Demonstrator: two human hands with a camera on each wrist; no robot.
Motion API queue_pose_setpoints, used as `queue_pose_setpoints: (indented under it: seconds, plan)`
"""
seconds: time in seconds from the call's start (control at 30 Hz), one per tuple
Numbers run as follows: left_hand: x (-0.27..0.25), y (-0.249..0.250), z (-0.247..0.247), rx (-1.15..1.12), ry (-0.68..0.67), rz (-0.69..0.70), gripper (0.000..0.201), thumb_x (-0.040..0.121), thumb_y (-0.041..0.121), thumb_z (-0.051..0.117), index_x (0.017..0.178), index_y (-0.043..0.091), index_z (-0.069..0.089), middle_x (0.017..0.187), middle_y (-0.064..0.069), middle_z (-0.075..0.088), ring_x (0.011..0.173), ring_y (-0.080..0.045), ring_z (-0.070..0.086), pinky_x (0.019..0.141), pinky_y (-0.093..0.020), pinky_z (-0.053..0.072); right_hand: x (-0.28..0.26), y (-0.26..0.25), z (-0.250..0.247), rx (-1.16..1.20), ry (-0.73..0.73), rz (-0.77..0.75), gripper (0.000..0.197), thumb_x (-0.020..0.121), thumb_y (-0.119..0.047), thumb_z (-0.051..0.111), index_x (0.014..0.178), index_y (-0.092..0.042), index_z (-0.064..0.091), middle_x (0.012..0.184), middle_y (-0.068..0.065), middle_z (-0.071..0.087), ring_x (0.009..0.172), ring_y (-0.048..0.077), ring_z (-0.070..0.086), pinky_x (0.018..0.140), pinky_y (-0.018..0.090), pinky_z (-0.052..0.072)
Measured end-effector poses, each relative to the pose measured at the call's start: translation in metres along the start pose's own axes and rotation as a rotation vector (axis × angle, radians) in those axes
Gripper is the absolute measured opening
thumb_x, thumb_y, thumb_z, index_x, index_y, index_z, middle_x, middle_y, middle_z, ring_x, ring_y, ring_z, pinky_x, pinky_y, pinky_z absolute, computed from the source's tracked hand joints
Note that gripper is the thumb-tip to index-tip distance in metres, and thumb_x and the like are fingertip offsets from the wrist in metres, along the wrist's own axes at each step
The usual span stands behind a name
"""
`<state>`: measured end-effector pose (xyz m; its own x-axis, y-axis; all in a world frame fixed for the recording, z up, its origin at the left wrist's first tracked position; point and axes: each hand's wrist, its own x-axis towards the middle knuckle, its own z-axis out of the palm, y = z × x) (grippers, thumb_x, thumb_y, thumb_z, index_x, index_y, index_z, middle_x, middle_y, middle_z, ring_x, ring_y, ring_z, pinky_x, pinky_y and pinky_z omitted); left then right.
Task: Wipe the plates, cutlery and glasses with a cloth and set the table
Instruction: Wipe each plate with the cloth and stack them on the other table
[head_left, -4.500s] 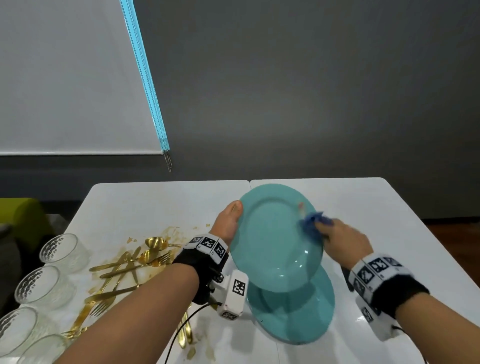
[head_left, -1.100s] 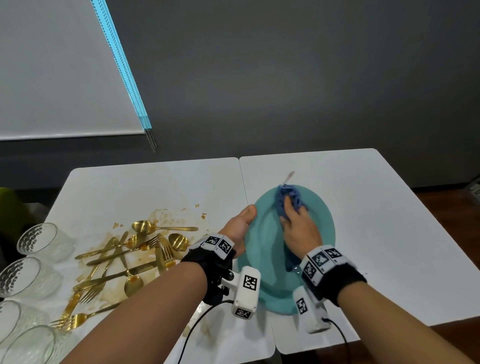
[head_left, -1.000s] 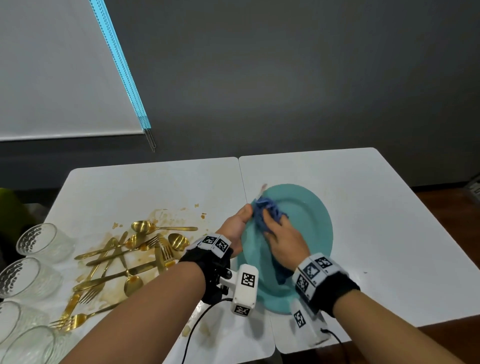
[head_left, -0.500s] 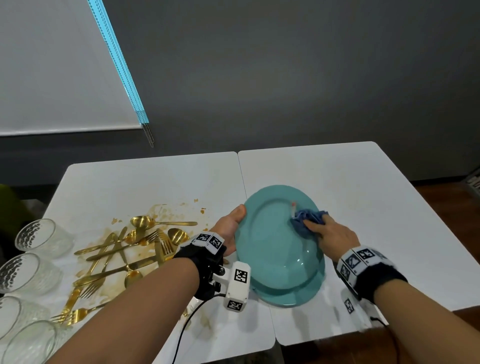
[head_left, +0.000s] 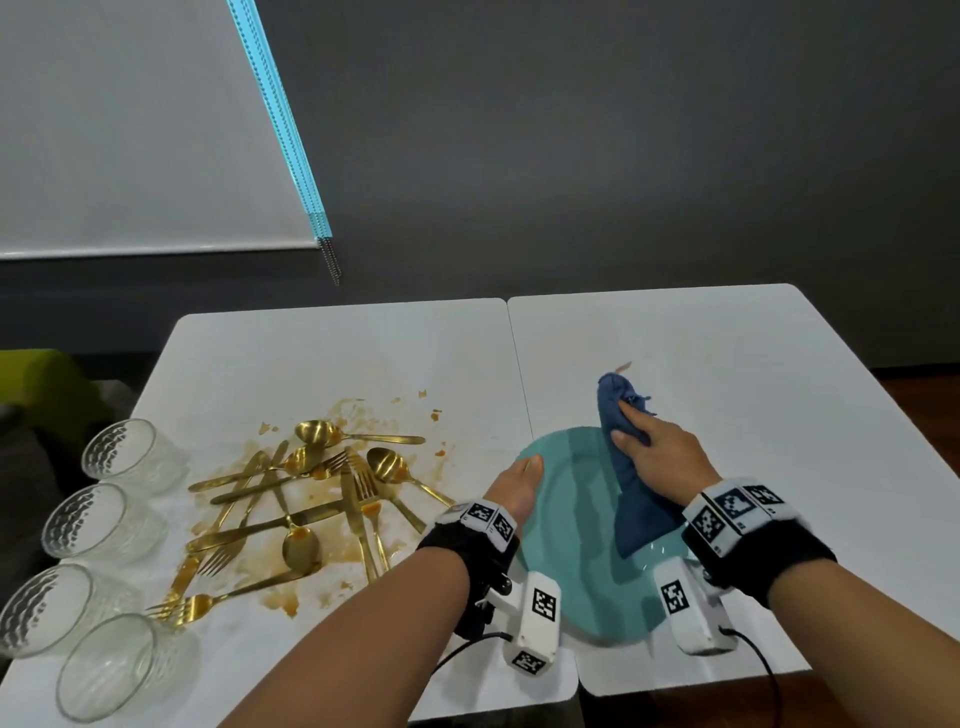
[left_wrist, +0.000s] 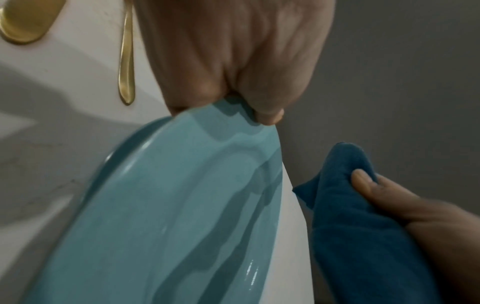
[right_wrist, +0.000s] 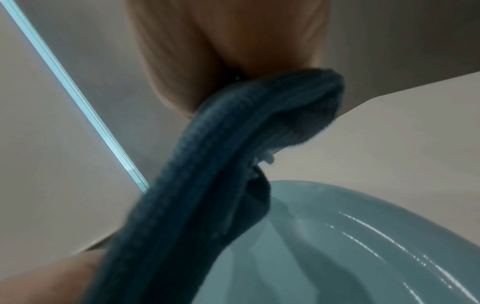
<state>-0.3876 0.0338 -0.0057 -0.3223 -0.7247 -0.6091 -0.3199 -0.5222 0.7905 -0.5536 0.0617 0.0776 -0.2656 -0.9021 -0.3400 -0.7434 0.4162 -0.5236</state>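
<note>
A teal plate (head_left: 571, 545) sits low over the near middle of the white table (head_left: 753, 374), close to flat. My left hand (head_left: 524, 467) grips its left rim, thumb on top; the left wrist view shows the plate (left_wrist: 168, 205) pinched at the rim. My right hand (head_left: 631, 426) pinches a dark blue cloth (head_left: 631, 499) over the plate's far rim, and the cloth hangs down across the plate's right half. In the right wrist view the cloth (right_wrist: 207, 185) drapes from the fingers above the shiny plate (right_wrist: 363, 246). I cannot tell whether another plate lies underneath.
A heap of gold cutlery (head_left: 311, 493) lies left of the plate among brown sauce smears (head_left: 291, 597). Several clear textured glasses (head_left: 124, 449) stand along the table's left edge. A seam (head_left: 519, 374) splits the two tabletops. A green seat (head_left: 41, 379) is at the far left.
The plate has come down from its tilt to nearly flat. My right hand has moved from the plate's right rim to its far rim, and the cloth now hangs long instead of bunched.
</note>
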Motion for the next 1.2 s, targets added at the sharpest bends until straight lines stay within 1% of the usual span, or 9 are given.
queue_pose_setpoints:
  seconds: [0.1,0.23,0.47,0.57,0.63,0.9,1.03,1.1,1.2]
  plan:
    - [-0.007,0.004,0.001,0.14,0.105,0.001,0.053,0.099,0.041,0.037,0.14,0.008,0.04,0.141,-0.013,0.047,0.129,-0.028,0.045,0.109,-0.034,0.035,-0.002,0.001,-0.001,0.069,-0.019,0.057,0.043,0.096,-0.028,0.049,0.137,-0.018,0.046,0.137,0.011,0.052,0.124,0.03,0.048,0.103,0.033,0.037]
    - [-0.005,-0.001,0.005,0.273,0.209,0.017,0.056,0.093,0.043,0.051,0.136,0.01,0.04,0.133,-0.012,0.053,0.122,-0.028,0.051,0.099,-0.031,0.041,-0.003,0.003,0.0,0.099,-0.027,0.123,0.034,0.092,-0.029,0.056,0.122,-0.014,0.058,0.119,0.009,0.063,0.109,0.028,0.056,0.095,0.034,0.043]
    - [0.003,0.0,0.011,0.571,0.221,0.068,0.061,0.091,0.036,0.056,0.14,0.006,0.034,0.137,-0.015,0.042,0.129,-0.029,0.038,0.106,-0.034,0.032,-0.003,0.006,-0.003,0.034,-0.041,0.13,0.006,0.091,-0.025,0.055,0.088,-0.022,0.058,0.095,0.004,0.064,0.094,0.025,0.058,0.078,0.031,0.044]
    - [0.002,-0.003,0.01,0.607,0.213,0.09,0.061,0.089,0.033,0.058,0.138,0.008,0.034,0.135,-0.014,0.041,0.128,-0.028,0.035,0.104,-0.034,0.033,-0.004,0.007,-0.005,0.002,-0.043,0.133,0.006,0.093,-0.026,0.053,0.091,-0.023,0.057,0.092,-0.001,0.061,0.086,0.018,0.054,0.062,0.021,0.038]
    - [0.003,-0.005,0.008,0.6,0.202,0.085,0.065,0.087,0.033,0.06,0.14,0.009,0.032,0.136,-0.013,0.04,0.13,-0.028,0.034,0.106,-0.034,0.032,-0.004,0.008,-0.005,0.013,-0.046,0.139,0.006,0.094,-0.027,0.052,0.094,-0.024,0.057,0.092,-0.003,0.059,0.087,0.017,0.053,0.061,0.02,0.036]
    - [0.008,0.002,0.003,0.647,0.194,0.122,0.067,0.087,0.034,0.061,0.141,0.007,0.031,0.141,-0.013,0.037,0.132,-0.028,0.032,0.108,-0.033,0.028,-0.001,0.011,0.0,0.245,0.016,0.211,0.009,0.093,-0.029,0.053,0.097,-0.022,0.057,0.1,0.003,0.062,0.096,0.025,0.058,0.08,0.032,0.045]
    - [0.006,0.008,-0.001,0.602,0.242,0.165,0.052,0.093,0.031,0.053,0.138,0.009,0.039,0.139,-0.012,0.043,0.131,-0.027,0.035,0.107,-0.031,0.029,0.003,0.012,0.005,0.453,0.036,0.31,0.014,0.095,-0.029,0.049,0.094,-0.016,0.054,0.111,0.012,0.061,0.103,0.031,0.058,0.095,0.046,0.047]
    - [0.002,0.016,-0.002,0.489,0.228,0.161,0.041,0.095,0.036,0.048,0.127,0.01,0.051,0.128,-0.01,0.055,0.121,-0.026,0.048,0.101,-0.031,0.037,0.004,0.006,0.006,0.634,0.025,0.347,0.014,0.097,-0.026,0.046,0.094,-0.014,0.054,0.116,0.014,0.059,0.101,0.031,0.057,0.095,0.045,0.047]
    - [-0.01,0.032,-0.001,0.152,-0.004,-0.001,0.049,0.093,0.057,0.04,0.101,0.013,0.06,0.096,-0.006,0.066,0.079,-0.024,0.061,0.078,-0.031,0.046,0.004,-0.004,0.007,0.921,0.044,0.364,0.028,0.1,-0.019,0.041,0.122,-0.003,0.048,0.109,0.012,0.056,0.099,0.028,0.054,0.081,0.041,0.049]
